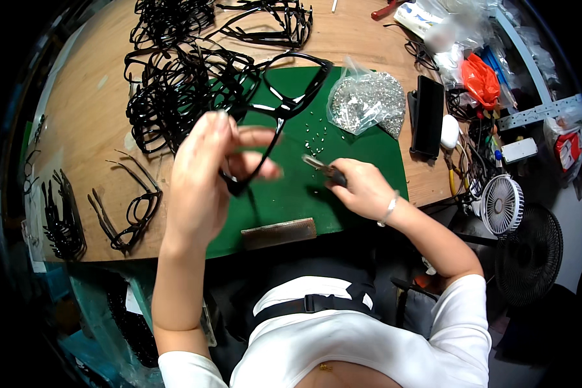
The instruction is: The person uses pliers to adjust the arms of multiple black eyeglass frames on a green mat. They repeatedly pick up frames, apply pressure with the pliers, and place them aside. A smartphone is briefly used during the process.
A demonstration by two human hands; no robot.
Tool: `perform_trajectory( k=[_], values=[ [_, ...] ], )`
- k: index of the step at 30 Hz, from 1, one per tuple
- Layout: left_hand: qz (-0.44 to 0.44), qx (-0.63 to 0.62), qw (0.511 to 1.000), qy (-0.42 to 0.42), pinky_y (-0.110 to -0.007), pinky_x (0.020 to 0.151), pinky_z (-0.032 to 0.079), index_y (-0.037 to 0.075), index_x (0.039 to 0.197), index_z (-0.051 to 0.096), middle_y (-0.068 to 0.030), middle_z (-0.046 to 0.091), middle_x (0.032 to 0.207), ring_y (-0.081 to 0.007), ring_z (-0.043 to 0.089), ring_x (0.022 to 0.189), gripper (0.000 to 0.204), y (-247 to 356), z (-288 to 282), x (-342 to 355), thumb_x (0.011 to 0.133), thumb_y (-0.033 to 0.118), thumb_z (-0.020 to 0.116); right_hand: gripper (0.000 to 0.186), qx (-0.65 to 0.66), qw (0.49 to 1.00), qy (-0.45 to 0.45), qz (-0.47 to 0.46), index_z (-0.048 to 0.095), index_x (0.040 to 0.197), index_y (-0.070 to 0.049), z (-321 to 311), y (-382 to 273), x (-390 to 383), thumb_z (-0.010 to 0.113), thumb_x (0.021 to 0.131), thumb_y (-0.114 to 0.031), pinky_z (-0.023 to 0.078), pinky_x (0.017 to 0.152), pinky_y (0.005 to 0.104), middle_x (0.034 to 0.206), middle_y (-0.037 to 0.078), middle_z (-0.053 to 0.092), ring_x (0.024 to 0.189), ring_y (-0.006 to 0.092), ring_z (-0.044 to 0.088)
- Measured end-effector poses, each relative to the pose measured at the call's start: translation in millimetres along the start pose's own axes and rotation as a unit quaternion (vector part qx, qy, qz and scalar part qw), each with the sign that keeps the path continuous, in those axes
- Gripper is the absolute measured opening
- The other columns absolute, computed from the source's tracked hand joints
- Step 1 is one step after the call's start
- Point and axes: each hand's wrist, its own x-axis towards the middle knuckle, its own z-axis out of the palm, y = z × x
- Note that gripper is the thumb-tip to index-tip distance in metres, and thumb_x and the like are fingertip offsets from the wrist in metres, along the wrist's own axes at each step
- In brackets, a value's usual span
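Note:
My left hand [207, 161] grips a black glasses frame [284, 103] by its temple, raised over a green mat [278, 194] with the front tilted up and to the right. My right hand [359, 184] is closed on a small metal tool [320, 165] with a dark handle, probably pliers, its tip over the mat. Small shiny pieces [313, 136] are scattered above the tool. A clear bag of shiny pieces [355, 97] lies at the mat's back right. A worn metal bar [278, 233] lies at the mat's front edge.
Piles of black frames [168, 90] cover the wooden table's back left; more frames [129, 213] lie at left. To the right are a black phone-like object [427, 116], an orange bag [478, 81], tools, cables, a white fan [501, 204] and a black fan [530, 258].

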Motion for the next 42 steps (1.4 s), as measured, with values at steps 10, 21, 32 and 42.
perform_trajectory(
  k=[10, 21, 32, 42],
  values=[
    [0.028, 0.116, 0.988, 0.095, -0.017, 0.062, 0.043, 0.003, 0.128, 0.013, -0.0194, 0.055, 0.104, -0.0069, 0.055, 0.064, 0.073, -54, 1, -98, 0.072, -0.008, 0.059, 0.019, -0.069, 0.996, -0.029, -0.041, 0.05, 0.086, -0.003, 15, -1, 17, 0.055, 0.068, -0.002, 0.045, 0.066, 0.0393, 0.079, 0.014, 0.051, 0.074, 0.0322, 0.054],
    [0.089, 0.13, 0.987, -0.01, -0.023, 0.073, 0.044, 0.008, 0.134, -0.002, -0.0235, 0.045, 0.112, -0.0107, 0.056, 0.075, 0.089, -65, 5, -84, 0.07, -0.012, 0.056, 0.018, -0.119, 0.991, 0.04, -0.049, 0.05, 0.083, -0.003, 26, 0, 12, 0.059, 0.069, -0.008, 0.042, 0.067, 0.038, 0.079, 0.012, 0.052, 0.078, 0.0272, 0.053],
    [0.18, 0.205, 0.959, 0.076, -0.024, 0.079, 0.046, 0.008, 0.134, -0.003, -0.0172, 0.041, 0.122, -0.0132, 0.052, 0.088, 0.09, -83, 32, -80, 0.069, -0.013, 0.057, 0.014, 0.316, 0.948, 0.022, -0.031, 0.053, 0.084, 0.0, -4, -69, -30, 0.061, 0.074, -0.005, 0.046, 0.061, 0.0273, 0.075, 0.011, 0.055, 0.068, 0.0195, 0.058],
    [0.141, 0.24, 0.96, 0.005, -0.028, 0.086, 0.044, 0.006, 0.133, 0.002, -0.019, 0.043, 0.121, -0.0189, 0.051, 0.098, 0.083, -68, 26, -80, 0.073, -0.01, 0.057, 0.019, 0.571, 0.796, -0.15, 0.136, 0.05, 0.084, -0.003, -7, -70, -26, 0.058, 0.083, -0.02, 0.04, 0.065, 0.0208, 0.079, -0.001, 0.051, 0.071, 0.0047, 0.045]
  ],
)
